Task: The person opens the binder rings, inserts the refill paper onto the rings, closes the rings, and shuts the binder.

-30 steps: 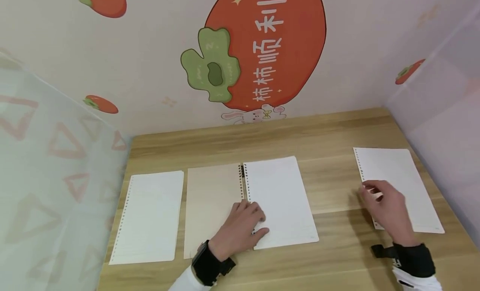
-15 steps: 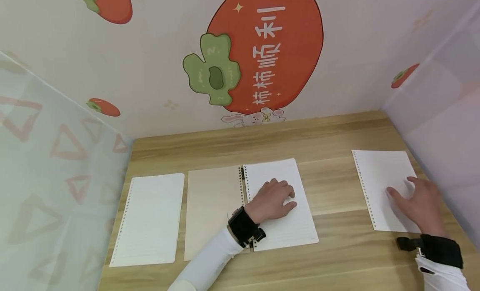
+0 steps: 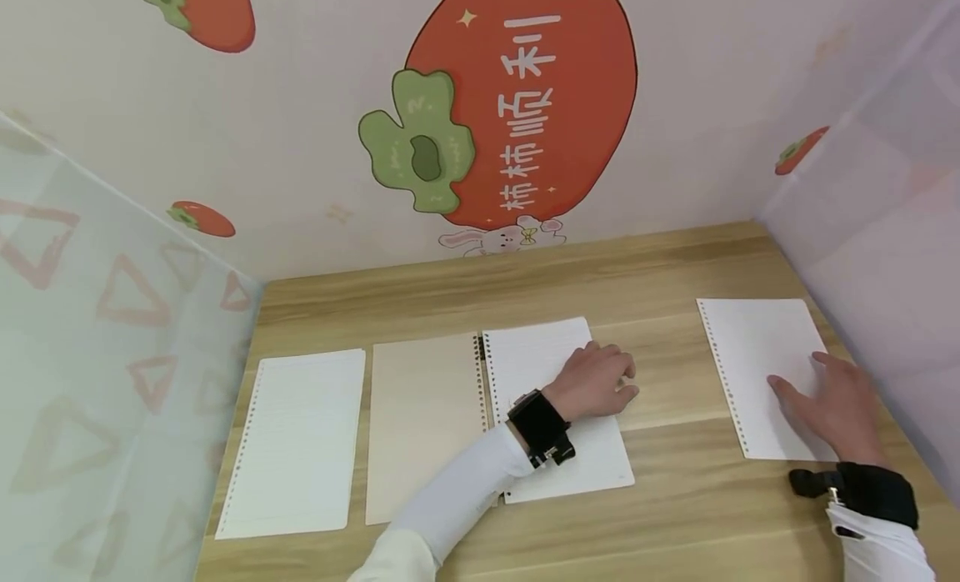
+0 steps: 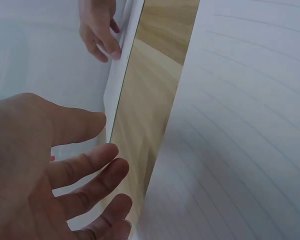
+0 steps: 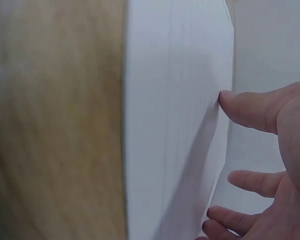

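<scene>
A ring-bound notebook lies spread on the wooden table, its beige cover [image 3: 422, 423] to the left and a white lined page [image 3: 532, 344] to the right. Over that page's right edge is my left hand [image 3: 592, 382], loosely bent, with nothing between thumb and fingers [image 4: 97, 187]. At the far right rests a white sheet of hole-punched loose-leaf paper [image 3: 757, 348]. My right hand [image 3: 840, 398] spans this sheet's right side, thumb and fingers spread apart. In the right wrist view the thumb tip reaches the lined paper [image 5: 160, 100].
More hole-punched loose-leaf paper [image 3: 296, 440] lies left of the notebook. Walls enclose the table [image 3: 660, 307] at the back and both sides; the back wall [image 3: 315, 107] carries a printed persimmon. Black camera straps [image 3: 540, 423] are worn on both wrists.
My left hand has slid rightward from the notebook's rings across the page to its right edge. My right hand has moved from the right sheet's left edge to its right side, fingers spreading.
</scene>
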Demonstrator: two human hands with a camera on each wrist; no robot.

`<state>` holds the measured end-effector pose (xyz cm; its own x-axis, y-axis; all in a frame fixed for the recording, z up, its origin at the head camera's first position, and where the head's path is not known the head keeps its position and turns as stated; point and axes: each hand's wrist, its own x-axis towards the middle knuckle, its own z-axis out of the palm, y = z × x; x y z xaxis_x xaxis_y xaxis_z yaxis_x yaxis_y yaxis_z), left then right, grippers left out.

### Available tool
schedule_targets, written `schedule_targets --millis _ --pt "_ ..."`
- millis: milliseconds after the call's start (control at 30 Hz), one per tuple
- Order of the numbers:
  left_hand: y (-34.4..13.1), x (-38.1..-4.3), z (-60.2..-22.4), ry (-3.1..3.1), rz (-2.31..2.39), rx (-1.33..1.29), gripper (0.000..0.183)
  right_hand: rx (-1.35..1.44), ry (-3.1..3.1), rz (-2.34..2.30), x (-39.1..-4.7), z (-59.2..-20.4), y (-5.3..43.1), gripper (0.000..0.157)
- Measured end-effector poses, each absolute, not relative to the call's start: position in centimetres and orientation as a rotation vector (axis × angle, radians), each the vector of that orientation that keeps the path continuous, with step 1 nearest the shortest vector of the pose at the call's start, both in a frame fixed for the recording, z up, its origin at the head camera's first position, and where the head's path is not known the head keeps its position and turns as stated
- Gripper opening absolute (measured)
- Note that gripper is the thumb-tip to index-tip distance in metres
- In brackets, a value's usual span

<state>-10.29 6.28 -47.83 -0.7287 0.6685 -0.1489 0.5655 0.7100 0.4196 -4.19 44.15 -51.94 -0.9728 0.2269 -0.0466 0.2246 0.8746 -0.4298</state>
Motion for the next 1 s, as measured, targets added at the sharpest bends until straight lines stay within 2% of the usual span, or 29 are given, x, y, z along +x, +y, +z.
schedule_targets --millis 367,667,1000 --pt "12.3 -9.5 -48.9 2.622 0.432 1.054 0.037 -0.404 -3.042 0.674 -4.8 -51.7 43.9 0.086" --pt "16.2 -8.8 -50.6 2.632 0.217 1.155 0.055 -0.467 -2.970 0.834 -5.0 -51.9 43.6 0.093" --pt "17.4 -8.1 -51.0 2.631 0.020 1.189 0.053 -0.569 -2.906 1.009 -4.7 -51.5 43.7 0.092"
